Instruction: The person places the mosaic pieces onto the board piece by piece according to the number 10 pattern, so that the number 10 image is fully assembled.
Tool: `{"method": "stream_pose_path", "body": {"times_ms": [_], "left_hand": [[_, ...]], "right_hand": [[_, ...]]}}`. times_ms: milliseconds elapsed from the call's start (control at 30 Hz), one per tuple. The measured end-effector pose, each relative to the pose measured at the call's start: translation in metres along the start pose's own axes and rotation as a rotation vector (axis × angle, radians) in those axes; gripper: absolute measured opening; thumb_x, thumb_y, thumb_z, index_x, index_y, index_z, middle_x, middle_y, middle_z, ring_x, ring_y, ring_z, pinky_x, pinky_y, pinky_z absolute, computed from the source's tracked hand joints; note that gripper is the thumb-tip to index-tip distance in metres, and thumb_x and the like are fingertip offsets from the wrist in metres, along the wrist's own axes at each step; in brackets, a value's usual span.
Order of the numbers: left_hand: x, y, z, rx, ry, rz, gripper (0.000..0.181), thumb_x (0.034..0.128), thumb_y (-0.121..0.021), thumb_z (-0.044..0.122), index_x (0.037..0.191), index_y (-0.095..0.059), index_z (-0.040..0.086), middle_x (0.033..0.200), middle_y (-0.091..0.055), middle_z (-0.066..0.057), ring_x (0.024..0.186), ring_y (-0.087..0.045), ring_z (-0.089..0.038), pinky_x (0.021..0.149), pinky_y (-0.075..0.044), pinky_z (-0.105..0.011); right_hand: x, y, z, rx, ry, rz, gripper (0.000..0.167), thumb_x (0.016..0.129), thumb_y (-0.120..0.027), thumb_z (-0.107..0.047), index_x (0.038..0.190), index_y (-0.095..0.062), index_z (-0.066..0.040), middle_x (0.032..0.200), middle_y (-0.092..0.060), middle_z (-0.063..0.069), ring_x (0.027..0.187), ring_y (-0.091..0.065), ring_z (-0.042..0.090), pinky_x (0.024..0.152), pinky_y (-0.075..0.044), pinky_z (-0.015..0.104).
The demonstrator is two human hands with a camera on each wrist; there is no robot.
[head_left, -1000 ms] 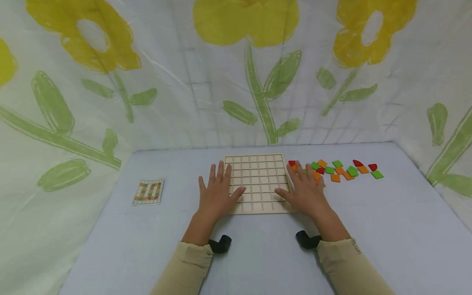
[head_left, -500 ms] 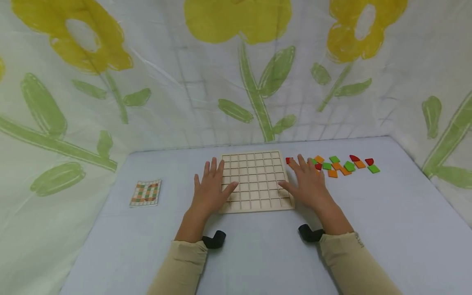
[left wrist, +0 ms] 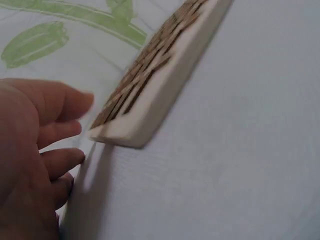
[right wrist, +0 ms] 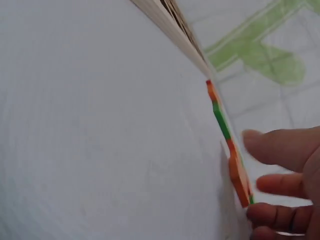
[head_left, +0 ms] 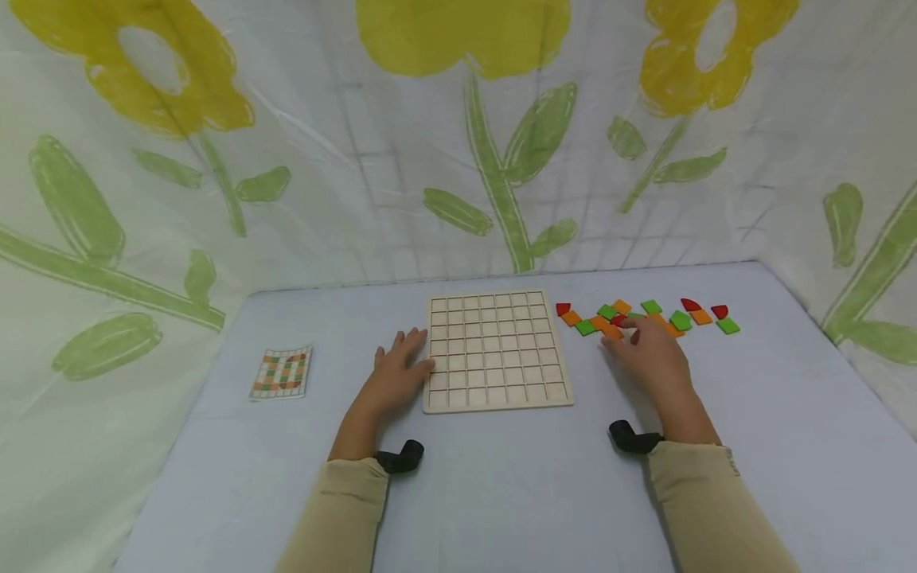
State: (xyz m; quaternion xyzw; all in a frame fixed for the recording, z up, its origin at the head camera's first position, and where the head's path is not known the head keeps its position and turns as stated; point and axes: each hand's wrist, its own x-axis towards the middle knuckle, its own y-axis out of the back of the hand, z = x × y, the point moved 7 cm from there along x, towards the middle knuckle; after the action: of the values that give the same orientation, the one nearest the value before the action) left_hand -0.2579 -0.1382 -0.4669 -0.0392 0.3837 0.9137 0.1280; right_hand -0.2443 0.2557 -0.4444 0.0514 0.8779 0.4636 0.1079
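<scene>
Red shows just off the right hand's (head_left: 648, 354) fingertips: a red tile (head_left: 618, 321), partly covered, its own long axis unreadable. Those fingers are bent, with the thumb standing apart from them; no tile shows pinched between, and I cannot tell whether a fingertip touches one. From the palm, the red tile lies forward and to the left, within an uneven strip of tiles (head_left: 586, 327) in green, orange and red whose long axis runs sideways over the table (head_left: 501, 493). Clearly the right hand is the nearer one.

The strip's left end sits just beside the far right corner of the gridded board (head_left: 501, 408), which lies flat between the hands and is nearly square. Along its left edge rests the left hand (head_left: 396, 378), fingers loosely spread, thumb tip at the rim; contact is unclear. Farther left, well apart, lies a patterned card (head_left: 282, 372).
</scene>
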Motion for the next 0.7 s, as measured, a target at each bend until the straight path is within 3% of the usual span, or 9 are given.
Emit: {"method": "stream_pose_path", "body": {"times_ms": [100,400,700], "left_hand": [[0.001,-0.001,-0.001,-0.007,-0.022,0.014,0.055,0.0999,-0.054,0.031,0.151,-0.041,0.016,0.163,-0.026,-0.004,0.154,-0.007,-0.022,0.125,0.011,-0.047],[0.003,0.004,-0.003,0.023,-0.017,0.134,0.044,0.0975,-0.060,0.027,0.140,-0.056,0.016,0.154,-0.042,0.003,0.151,-0.023,-0.019,0.127,0.000,-0.043],[0.005,0.002,-0.007,0.005,-0.039,0.147,0.041,0.0963,-0.062,0.028,0.136,-0.060,0.016,0.149,-0.048,0.004,0.149,-0.028,-0.019,0.127,-0.002,-0.043]], "right_hand": [[0.001,0.001,0.008,-0.021,-0.032,-0.012,0.056,0.092,-0.066,-0.041,0.127,-0.058,0.002,0.108,-0.060,0.022,0.092,-0.055,0.033,0.069,-0.051,0.040],[0.002,0.003,0.015,-0.029,-0.076,-0.017,0.053,0.086,-0.071,-0.046,0.109,-0.064,0.001,0.107,-0.064,0.020,0.093,-0.055,0.033,0.070,-0.049,0.039],[0.005,-0.007,0.008,0.059,0.047,-0.082,0.029,0.086,-0.076,-0.029,0.103,-0.067,-0.006,0.100,-0.065,0.014,0.095,-0.053,0.030,0.077,-0.052,0.038]]}}
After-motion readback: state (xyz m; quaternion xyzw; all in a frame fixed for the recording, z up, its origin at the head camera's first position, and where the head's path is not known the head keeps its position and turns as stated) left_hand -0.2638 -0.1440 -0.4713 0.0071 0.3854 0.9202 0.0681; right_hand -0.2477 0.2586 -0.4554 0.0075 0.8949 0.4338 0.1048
